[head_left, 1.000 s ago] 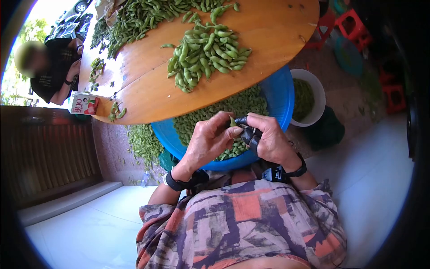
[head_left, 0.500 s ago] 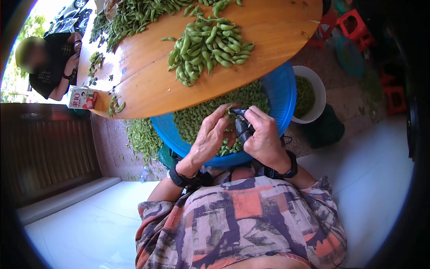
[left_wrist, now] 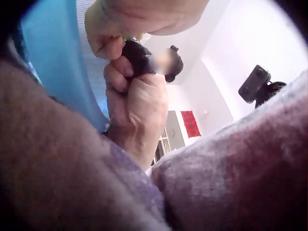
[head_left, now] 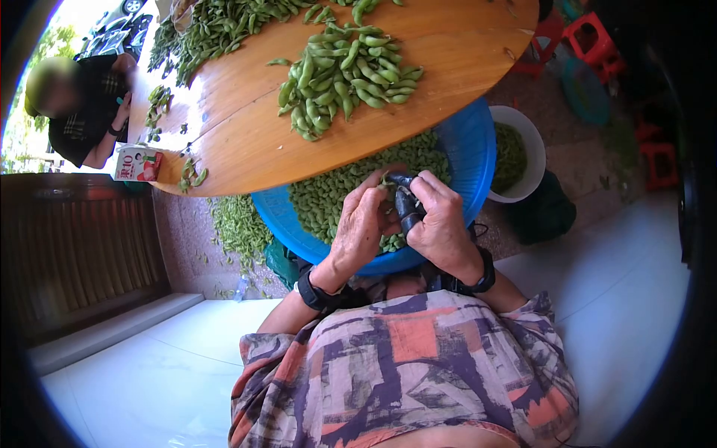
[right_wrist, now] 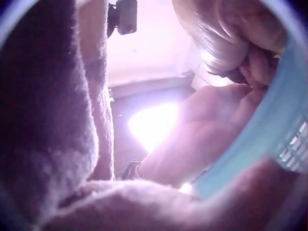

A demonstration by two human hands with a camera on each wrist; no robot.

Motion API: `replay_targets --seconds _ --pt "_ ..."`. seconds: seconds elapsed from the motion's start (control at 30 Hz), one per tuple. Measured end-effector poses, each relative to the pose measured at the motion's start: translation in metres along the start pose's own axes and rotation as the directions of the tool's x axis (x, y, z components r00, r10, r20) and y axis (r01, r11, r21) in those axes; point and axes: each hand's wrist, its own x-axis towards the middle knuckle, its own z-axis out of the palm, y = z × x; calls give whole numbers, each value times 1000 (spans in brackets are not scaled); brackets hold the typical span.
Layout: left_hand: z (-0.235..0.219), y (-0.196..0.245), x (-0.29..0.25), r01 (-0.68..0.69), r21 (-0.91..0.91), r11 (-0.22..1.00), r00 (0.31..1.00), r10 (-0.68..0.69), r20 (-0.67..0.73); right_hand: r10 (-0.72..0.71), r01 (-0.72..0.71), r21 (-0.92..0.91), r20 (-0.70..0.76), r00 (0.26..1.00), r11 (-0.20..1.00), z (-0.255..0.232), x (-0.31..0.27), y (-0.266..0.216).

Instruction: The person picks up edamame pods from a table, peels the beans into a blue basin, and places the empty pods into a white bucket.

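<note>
Both hands meet over a blue plastic basket point(head_left: 478, 149) filled with shelled green soybeans point(head_left: 328, 205). Between the fingertips is a green soybean pod point(head_left: 385, 181), mostly hidden by the fingers. My left hand point(head_left: 360, 228) pinches the pod from the left side. My right hand point(head_left: 442, 224), its thumb and forefinger wrapped in black covers point(head_left: 405, 205), grips it from the other side. In the left wrist view the right hand point(left_wrist: 139, 103) has its fingers curled beneath the left hand point(left_wrist: 144, 19). The right wrist view shows both hands close together beside the basket wall, in strong glare.
A wooden table point(head_left: 239, 149) overhangs the basket, bearing a pile of soybean pods point(head_left: 343, 78) and a larger heap point(head_left: 216, 37). A juice carton point(head_left: 137, 163) stands near its left edge, close to another person point(head_left: 82, 112). A white bucket point(head_left: 532, 149) sits right of the basket; empty-looking pods point(head_left: 239, 231) litter the floor.
The pod, standing up between the fingertips a second ago, is now mostly covered by them. My left hand has turned more upright, and the right hand has shifted slightly up with its black-covered fingers.
</note>
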Motion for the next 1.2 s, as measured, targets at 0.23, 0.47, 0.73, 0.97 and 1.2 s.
replay_targets --seconds 0.23,0.47,0.73,0.97,1.2 --pt "-11 1 -1 160 -54 986 987 -158 29 -1 1 -8 27 1000 1000 3 -4 -4" --pt "-11 -16 5 -487 596 639 849 507 150 -1 2 18 -34 999 1000 1 0 0" --pt "-28 44 -2 -239 478 846 944 85 320 163 -218 -114 -368 916 969 -68 1 33" --pt "-74 114 65 -303 925 229 692 720 48 225 -405 -384 -433 873 830 -109 8 39" --pt "-81 115 85 -139 961 240 773 632 -46 179 -275 -261 -339 924 925 -94 8 38"
